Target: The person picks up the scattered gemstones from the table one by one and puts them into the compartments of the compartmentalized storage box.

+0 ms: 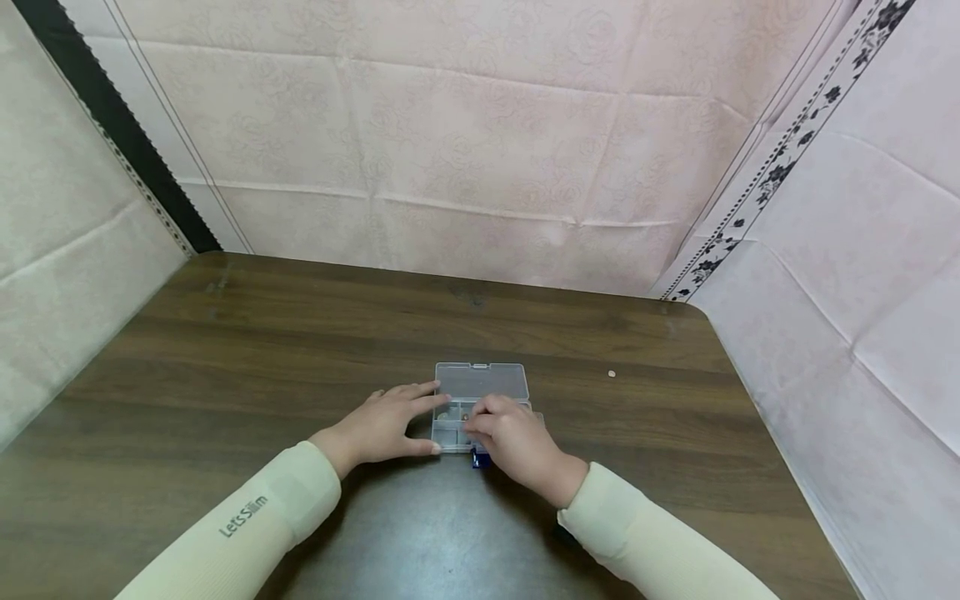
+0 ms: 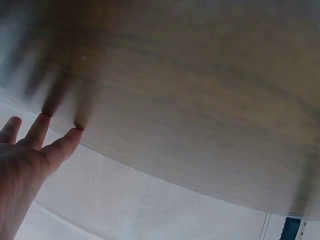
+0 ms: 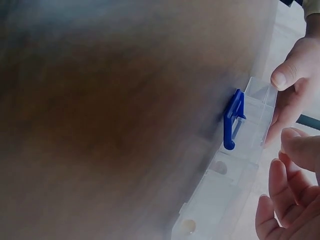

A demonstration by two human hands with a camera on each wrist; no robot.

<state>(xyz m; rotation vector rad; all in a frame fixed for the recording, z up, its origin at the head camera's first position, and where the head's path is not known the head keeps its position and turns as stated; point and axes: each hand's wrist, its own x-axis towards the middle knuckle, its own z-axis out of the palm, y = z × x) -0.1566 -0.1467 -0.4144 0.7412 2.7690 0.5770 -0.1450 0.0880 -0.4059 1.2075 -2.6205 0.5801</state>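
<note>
A clear plastic compartment box (image 1: 447, 437) lies on the table with its clear lid (image 1: 482, 381) swung back. A blue latch (image 3: 233, 119) stands out from its front edge. My left hand (image 1: 386, 422) rests at the box's left side, fingers extended and thumb tip touching the front left corner. Over the compartments is my right hand (image 1: 510, 437), its thumb and forefinger drawn close together. Whether a tiny thing sits between these fingertips cannot be made out. Small round pieces show in the box, among them a yellowish one (image 3: 188, 227) in the right wrist view.
A small pale piece (image 1: 612, 374) lies on the brown wooden table (image 1: 300, 333), right of the box. Patterned pale cloth (image 1: 465, 150) hangs behind the table's far edge and along both sides.
</note>
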